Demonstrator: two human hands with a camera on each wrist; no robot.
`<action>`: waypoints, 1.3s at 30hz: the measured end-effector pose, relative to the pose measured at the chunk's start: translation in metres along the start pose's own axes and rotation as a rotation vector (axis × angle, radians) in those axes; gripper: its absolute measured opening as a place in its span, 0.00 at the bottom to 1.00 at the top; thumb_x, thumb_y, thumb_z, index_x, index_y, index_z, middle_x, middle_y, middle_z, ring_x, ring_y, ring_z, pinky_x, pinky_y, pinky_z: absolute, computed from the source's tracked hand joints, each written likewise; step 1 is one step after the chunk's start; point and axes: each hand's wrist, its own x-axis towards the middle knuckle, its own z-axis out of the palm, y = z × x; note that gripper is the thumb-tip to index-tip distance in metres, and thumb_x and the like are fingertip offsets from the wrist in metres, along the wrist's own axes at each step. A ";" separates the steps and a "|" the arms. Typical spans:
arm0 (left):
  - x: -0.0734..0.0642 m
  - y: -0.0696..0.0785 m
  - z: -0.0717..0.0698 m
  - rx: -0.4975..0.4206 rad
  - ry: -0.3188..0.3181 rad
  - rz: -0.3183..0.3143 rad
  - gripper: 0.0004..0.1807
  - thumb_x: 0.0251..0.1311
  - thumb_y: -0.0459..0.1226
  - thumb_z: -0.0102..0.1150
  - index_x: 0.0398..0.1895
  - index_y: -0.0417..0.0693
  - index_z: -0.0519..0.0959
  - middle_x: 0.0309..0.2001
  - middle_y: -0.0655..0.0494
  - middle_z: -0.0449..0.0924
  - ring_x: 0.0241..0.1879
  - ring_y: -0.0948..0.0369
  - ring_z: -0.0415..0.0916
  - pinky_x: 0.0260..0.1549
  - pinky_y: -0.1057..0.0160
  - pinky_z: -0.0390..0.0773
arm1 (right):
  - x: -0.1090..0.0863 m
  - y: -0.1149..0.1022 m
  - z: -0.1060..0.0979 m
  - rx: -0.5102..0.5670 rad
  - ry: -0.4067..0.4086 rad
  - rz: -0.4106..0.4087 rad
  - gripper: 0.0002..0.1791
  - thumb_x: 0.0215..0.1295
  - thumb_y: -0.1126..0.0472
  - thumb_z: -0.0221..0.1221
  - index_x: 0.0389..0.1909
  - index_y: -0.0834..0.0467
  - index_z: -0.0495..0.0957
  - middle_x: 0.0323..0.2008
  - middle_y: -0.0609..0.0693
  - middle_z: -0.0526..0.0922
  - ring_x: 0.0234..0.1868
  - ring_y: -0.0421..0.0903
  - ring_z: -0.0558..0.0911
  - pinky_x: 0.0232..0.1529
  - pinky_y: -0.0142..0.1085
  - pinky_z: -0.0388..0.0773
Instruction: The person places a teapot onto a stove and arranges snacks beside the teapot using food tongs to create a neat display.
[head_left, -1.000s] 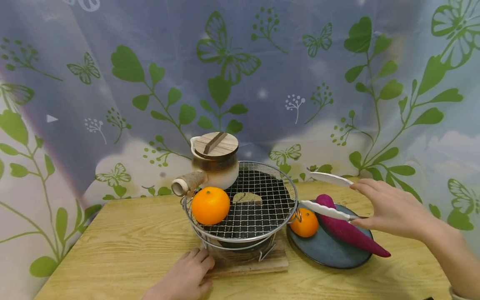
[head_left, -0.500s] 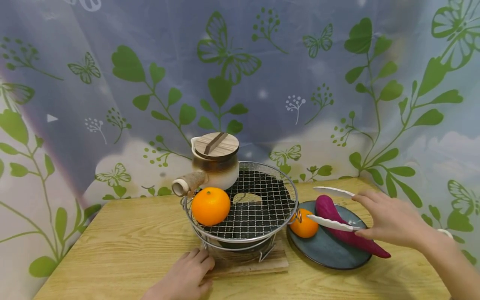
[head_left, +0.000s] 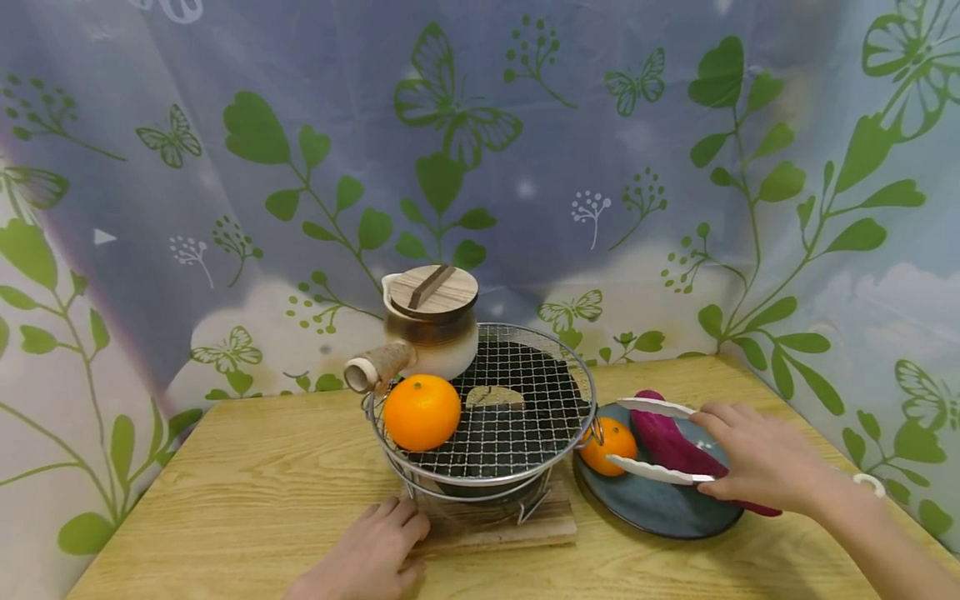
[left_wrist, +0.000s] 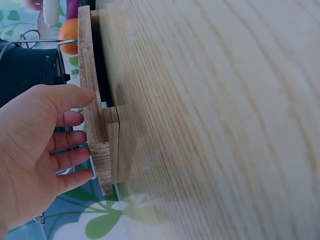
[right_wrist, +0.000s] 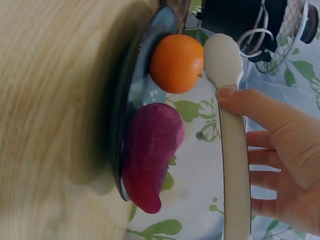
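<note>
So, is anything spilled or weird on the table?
I see no spill. One odd bit: the purple sweet potato doesn't sit wholly on the blue plate; its pointed tip pokes out past the rim on the right.

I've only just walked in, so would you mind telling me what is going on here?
A person's right hand holds white-tipped tongs, spread apart, over a dark plate. The tips are near an orange that sits on it beside a purple sweet potato. The left hand rests against the wooden board under the grill. On the wire rack are a second orange and a lidded pot.
</note>
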 end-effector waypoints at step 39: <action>0.000 0.000 0.000 -0.012 -0.019 -0.003 0.10 0.49 0.44 0.62 0.30 0.53 0.71 0.31 0.62 0.66 0.32 0.61 0.65 0.33 0.60 0.70 | 0.001 -0.015 0.035 -0.168 0.080 -0.065 0.42 0.27 0.41 0.74 0.44 0.62 0.73 0.42 0.57 0.74 0.42 0.57 0.74 0.34 0.52 0.73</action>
